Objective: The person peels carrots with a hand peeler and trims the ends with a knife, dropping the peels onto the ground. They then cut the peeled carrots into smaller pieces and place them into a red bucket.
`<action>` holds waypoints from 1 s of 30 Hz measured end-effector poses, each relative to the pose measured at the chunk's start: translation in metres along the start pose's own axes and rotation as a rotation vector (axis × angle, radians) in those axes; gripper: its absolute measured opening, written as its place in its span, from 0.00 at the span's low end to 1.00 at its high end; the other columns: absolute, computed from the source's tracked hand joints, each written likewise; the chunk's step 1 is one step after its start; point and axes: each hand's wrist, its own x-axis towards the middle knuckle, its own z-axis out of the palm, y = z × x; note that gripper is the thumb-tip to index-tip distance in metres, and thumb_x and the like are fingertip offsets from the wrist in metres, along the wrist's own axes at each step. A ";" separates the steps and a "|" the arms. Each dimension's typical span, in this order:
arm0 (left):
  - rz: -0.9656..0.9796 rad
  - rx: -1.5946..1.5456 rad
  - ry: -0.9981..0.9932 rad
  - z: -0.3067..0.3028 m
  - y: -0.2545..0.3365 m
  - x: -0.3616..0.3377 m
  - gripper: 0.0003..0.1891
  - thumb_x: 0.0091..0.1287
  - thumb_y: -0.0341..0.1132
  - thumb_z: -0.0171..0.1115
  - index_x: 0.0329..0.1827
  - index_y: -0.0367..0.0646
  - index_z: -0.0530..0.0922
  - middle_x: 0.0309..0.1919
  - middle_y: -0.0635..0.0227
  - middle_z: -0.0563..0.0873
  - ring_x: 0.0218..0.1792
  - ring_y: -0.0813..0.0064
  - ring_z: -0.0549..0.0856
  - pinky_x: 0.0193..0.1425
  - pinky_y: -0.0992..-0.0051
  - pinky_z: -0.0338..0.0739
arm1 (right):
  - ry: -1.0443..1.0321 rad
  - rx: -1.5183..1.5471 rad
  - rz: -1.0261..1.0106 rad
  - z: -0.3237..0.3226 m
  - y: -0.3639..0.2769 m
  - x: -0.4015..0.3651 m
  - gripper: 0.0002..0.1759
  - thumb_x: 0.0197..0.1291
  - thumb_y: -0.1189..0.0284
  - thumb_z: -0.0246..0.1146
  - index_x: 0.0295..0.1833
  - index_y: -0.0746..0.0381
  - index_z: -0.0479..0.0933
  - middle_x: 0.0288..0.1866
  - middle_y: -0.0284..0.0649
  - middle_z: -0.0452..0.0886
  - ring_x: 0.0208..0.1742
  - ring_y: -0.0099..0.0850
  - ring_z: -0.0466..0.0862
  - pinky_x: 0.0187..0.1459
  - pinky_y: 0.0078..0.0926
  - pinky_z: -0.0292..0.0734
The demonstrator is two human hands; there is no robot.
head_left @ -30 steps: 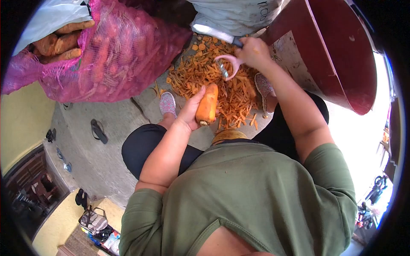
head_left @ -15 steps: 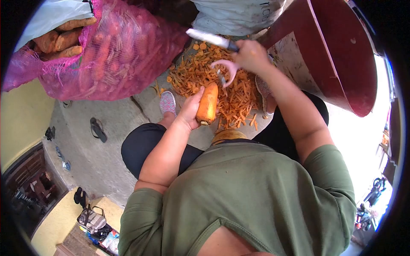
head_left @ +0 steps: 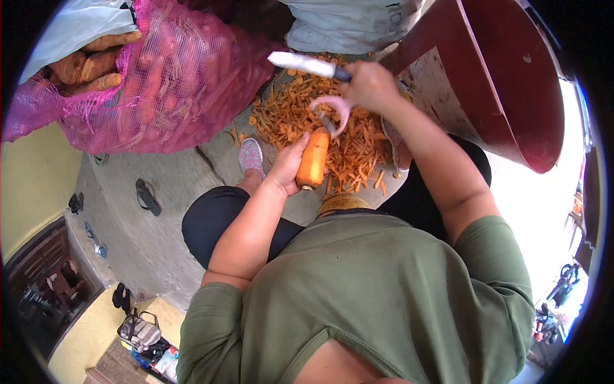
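At the person's (head_left: 358, 281) twelve o'clock we find a carrot (head_left: 311, 161) grasped in the left hand (head_left: 291, 165). From it, at one o'clock, the right hand (head_left: 372, 85) grips a pink peeler (head_left: 343, 112) and a blurred knife (head_left: 304, 64); peelings (head_left: 361, 144) lie beneath. A mesh sack (head_left: 179, 86) rests at ten o'clock.

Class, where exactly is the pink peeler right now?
In the head view, the pink peeler is in the person's right hand, at upper centre, close to the far end of the carrot in the left hand and above the orange peelings.
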 end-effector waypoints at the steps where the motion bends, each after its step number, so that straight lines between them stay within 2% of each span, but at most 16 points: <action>1: -0.003 -0.037 -0.028 0.001 0.001 0.000 0.20 0.67 0.48 0.42 0.47 0.38 0.69 0.33 0.63 0.79 0.29 0.72 0.81 0.30 0.73 0.79 | -0.004 0.022 -0.087 0.005 -0.015 -0.011 0.10 0.40 0.66 0.61 0.31 0.57 0.78 0.23 0.45 0.78 0.28 0.40 0.80 0.33 0.36 0.75; 2: 0.001 -0.042 0.005 0.002 0.001 -0.001 0.19 0.67 0.46 0.41 0.48 0.39 0.69 0.33 0.64 0.79 0.30 0.72 0.81 0.31 0.73 0.79 | -0.033 0.025 -0.257 0.008 -0.028 -0.023 0.10 0.38 0.66 0.61 0.28 0.58 0.77 0.21 0.45 0.77 0.26 0.41 0.79 0.32 0.36 0.75; 4: 0.004 -0.053 0.069 0.009 -0.001 0.000 0.17 0.68 0.43 0.40 0.49 0.41 0.68 0.35 0.64 0.79 0.31 0.73 0.81 0.32 0.73 0.78 | -0.126 0.046 -0.363 0.011 -0.046 -0.040 0.10 0.37 0.65 0.61 0.27 0.58 0.77 0.20 0.45 0.76 0.25 0.41 0.79 0.31 0.36 0.75; 7: 0.044 0.053 0.064 0.004 -0.006 0.002 0.16 0.68 0.43 0.40 0.50 0.43 0.68 0.36 0.65 0.78 0.31 0.73 0.81 0.33 0.74 0.78 | -0.152 -0.009 -0.283 0.017 -0.029 -0.028 0.10 0.38 0.65 0.61 0.28 0.57 0.78 0.21 0.46 0.77 0.26 0.40 0.79 0.32 0.36 0.75; 9: 0.062 0.050 0.008 0.001 -0.005 0.001 0.16 0.68 0.44 0.43 0.49 0.43 0.68 0.35 0.65 0.78 0.31 0.74 0.80 0.33 0.75 0.77 | -0.113 -0.020 -0.044 0.009 -0.005 -0.004 0.12 0.40 0.63 0.62 0.32 0.56 0.78 0.25 0.45 0.78 0.30 0.39 0.80 0.35 0.36 0.75; 10: 0.066 0.042 0.001 0.002 -0.004 -0.001 0.16 0.67 0.44 0.44 0.49 0.43 0.68 0.35 0.65 0.78 0.31 0.74 0.80 0.33 0.75 0.77 | -0.047 -0.150 -0.015 -0.001 0.008 0.005 0.14 0.40 0.62 0.62 0.34 0.57 0.77 0.26 0.44 0.79 0.30 0.39 0.80 0.36 0.35 0.75; 11: 0.068 0.036 -0.006 0.005 -0.003 -0.003 0.16 0.67 0.45 0.45 0.49 0.44 0.68 0.34 0.64 0.78 0.30 0.74 0.80 0.33 0.75 0.77 | -0.043 -0.078 0.077 0.002 0.024 0.015 0.14 0.41 0.63 0.62 0.34 0.58 0.77 0.25 0.44 0.78 0.31 0.40 0.80 0.37 0.35 0.74; 14: 0.087 0.068 -0.070 0.004 0.001 -0.006 0.18 0.63 0.45 0.52 0.50 0.42 0.67 0.34 0.64 0.77 0.30 0.73 0.79 0.32 0.76 0.77 | -0.095 0.081 0.171 -0.002 0.011 0.009 0.13 0.42 0.64 0.61 0.33 0.60 0.76 0.24 0.46 0.78 0.31 0.40 0.80 0.37 0.35 0.73; 15: 0.100 0.086 -0.097 0.003 0.002 -0.007 0.20 0.61 0.44 0.55 0.50 0.42 0.67 0.33 0.64 0.77 0.30 0.73 0.79 0.32 0.76 0.77 | -0.128 0.111 0.122 0.004 0.005 0.005 0.12 0.42 0.65 0.60 0.32 0.61 0.76 0.25 0.47 0.78 0.31 0.41 0.79 0.37 0.35 0.73; 16: 0.133 0.174 -0.110 0.003 0.001 -0.007 0.20 0.58 0.41 0.57 0.50 0.42 0.66 0.34 0.65 0.76 0.31 0.74 0.78 0.33 0.76 0.76 | -0.141 0.138 -0.020 0.005 -0.004 -0.003 0.12 0.41 0.65 0.60 0.32 0.61 0.76 0.25 0.48 0.78 0.30 0.42 0.79 0.37 0.35 0.73; 18: 0.195 0.352 -0.138 0.004 -0.001 -0.006 0.24 0.53 0.34 0.63 0.51 0.42 0.65 0.35 0.67 0.75 0.33 0.76 0.77 0.36 0.77 0.74 | -0.194 0.034 -0.131 0.015 -0.001 -0.004 0.13 0.40 0.66 0.60 0.33 0.60 0.77 0.25 0.49 0.77 0.30 0.43 0.79 0.37 0.36 0.73; 21: 0.211 0.382 -0.109 0.005 0.000 -0.010 0.28 0.46 0.28 0.64 0.52 0.42 0.64 0.35 0.70 0.74 0.35 0.79 0.76 0.39 0.79 0.72 | -0.115 -0.182 -0.032 0.007 0.012 0.007 0.13 0.42 0.62 0.61 0.33 0.57 0.78 0.30 0.45 0.79 0.35 0.40 0.80 0.40 0.36 0.75; 24: 0.234 0.413 -0.051 0.006 0.003 -0.011 0.29 0.45 0.28 0.64 0.53 0.42 0.64 0.35 0.70 0.74 0.36 0.80 0.75 0.39 0.79 0.72 | -0.211 0.003 0.121 0.000 0.005 0.009 0.14 0.42 0.62 0.61 0.35 0.57 0.78 0.30 0.46 0.79 0.36 0.41 0.80 0.41 0.36 0.75; 26: 0.257 0.495 -0.052 0.013 0.004 -0.013 0.29 0.45 0.26 0.63 0.53 0.42 0.65 0.36 0.73 0.73 0.38 0.81 0.73 0.44 0.78 0.70 | -0.240 0.028 -0.093 0.003 -0.013 -0.004 0.15 0.42 0.61 0.61 0.37 0.56 0.78 0.32 0.47 0.79 0.37 0.41 0.80 0.42 0.36 0.75; 28: 0.265 0.540 -0.096 0.011 0.002 -0.013 0.27 0.47 0.26 0.63 0.53 0.43 0.65 0.38 0.73 0.73 0.39 0.80 0.73 0.45 0.77 0.70 | -0.253 0.026 -0.049 0.009 -0.007 -0.002 0.16 0.42 0.61 0.61 0.37 0.56 0.79 0.33 0.48 0.79 0.37 0.42 0.79 0.42 0.35 0.74; 30: 0.262 0.548 -0.188 0.001 0.000 -0.009 0.25 0.50 0.27 0.62 0.52 0.42 0.65 0.39 0.71 0.73 0.38 0.78 0.75 0.42 0.76 0.73 | -0.196 -0.210 0.038 -0.003 0.011 0.010 0.17 0.42 0.62 0.61 0.39 0.57 0.78 0.34 0.49 0.79 0.38 0.41 0.80 0.43 0.35 0.74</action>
